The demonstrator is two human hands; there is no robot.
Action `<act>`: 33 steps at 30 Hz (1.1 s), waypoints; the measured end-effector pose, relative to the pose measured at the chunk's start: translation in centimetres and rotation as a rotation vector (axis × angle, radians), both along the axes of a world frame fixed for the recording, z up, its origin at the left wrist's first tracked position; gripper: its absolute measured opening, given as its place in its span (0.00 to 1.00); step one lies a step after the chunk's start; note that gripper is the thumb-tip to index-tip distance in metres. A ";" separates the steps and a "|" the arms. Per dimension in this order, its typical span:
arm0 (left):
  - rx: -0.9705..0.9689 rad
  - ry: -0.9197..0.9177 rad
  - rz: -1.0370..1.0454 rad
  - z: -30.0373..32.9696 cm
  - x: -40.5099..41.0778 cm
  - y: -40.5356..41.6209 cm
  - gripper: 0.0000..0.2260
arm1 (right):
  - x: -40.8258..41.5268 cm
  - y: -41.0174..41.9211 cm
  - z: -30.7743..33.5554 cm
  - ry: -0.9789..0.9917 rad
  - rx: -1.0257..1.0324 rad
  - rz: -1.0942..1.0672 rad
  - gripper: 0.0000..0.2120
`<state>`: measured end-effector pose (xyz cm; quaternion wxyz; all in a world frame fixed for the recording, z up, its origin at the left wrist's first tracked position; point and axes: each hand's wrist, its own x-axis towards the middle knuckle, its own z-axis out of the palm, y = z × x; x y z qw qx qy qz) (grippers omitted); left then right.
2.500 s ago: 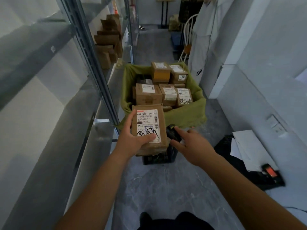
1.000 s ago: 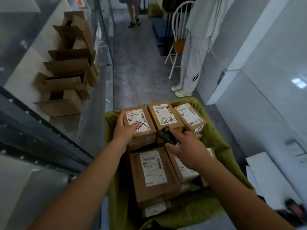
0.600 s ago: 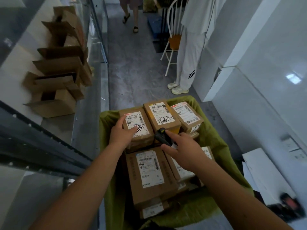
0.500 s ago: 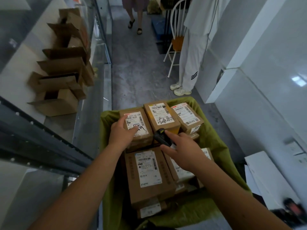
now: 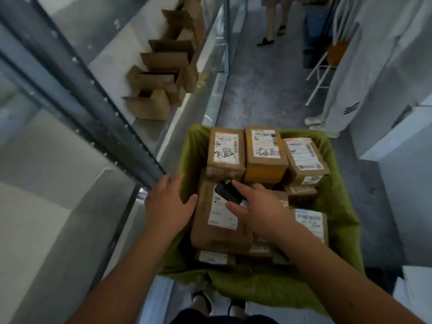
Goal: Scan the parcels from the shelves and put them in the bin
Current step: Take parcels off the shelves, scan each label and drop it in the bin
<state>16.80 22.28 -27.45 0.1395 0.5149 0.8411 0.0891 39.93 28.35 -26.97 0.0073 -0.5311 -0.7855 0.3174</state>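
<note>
The parcel [image 5: 225, 150] with the hand-scrawled label lies flat at the far left of the bin [image 5: 339, 206], label up, on top of the stack and touching the yellow-sided parcel [image 5: 265, 155] beside it. A 3rd parcel [image 5: 305, 159] sits tilted at the far right. Nearer the person, a larger parcel [image 5: 219, 218] lies label up, partly under both hands.

The left hand [image 5: 167, 208] holds nothing; its fingers are loosely spread, hovering over the bin's left edge with the thumb near the large parcel's side. The right hand [image 5: 259, 210] grips a small black scanner [image 5: 228, 191] in curled fingers, with the forefinger stretched along its top.

What could go wrong from here, as I judge it:

1. The bin looks nearly full, with parcels stacked in at least 2 layers. Another one set on the heap could slide off the tilted parcel at the right, or over the soft green lining, which gives no firm rim.
2. The scanner points down at the packed labels. A stray trigger press could read a parcel that is already in the bin.
3. The steel shelf post [image 5: 98, 122] stands just beside the left hand, so a quick reach back to the shelf could knock knuckles or a parcel against it.
4. Open empty boxes [image 5: 161, 90] on the shelf could be mistaken for stock.
</note>
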 end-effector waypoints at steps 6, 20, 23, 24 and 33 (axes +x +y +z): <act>-0.005 0.006 0.261 1.2 -3.3 -9.7 0.33 | -4.7 -2.6 -0.4 0.063 -0.030 0.274 0.34; 0.020 0.046 0.916 2.7 2.1 -43.0 0.34 | -13.7 -24.1 0.0 0.222 0.001 0.912 0.28; 0.055 0.035 1.059 2.9 6.5 -50.8 0.35 | -12.8 -31.6 0.5 0.290 -0.026 1.052 0.26; 0.072 0.033 1.105 3.1 7.9 -53.3 0.36 | -12.6 -34.0 0.7 0.307 -0.039 1.095 0.26; 0.228 0.227 1.411 8.0 19.8 -70.7 0.35 | -10.3 -52.7 5.7 0.386 -0.003 1.479 0.28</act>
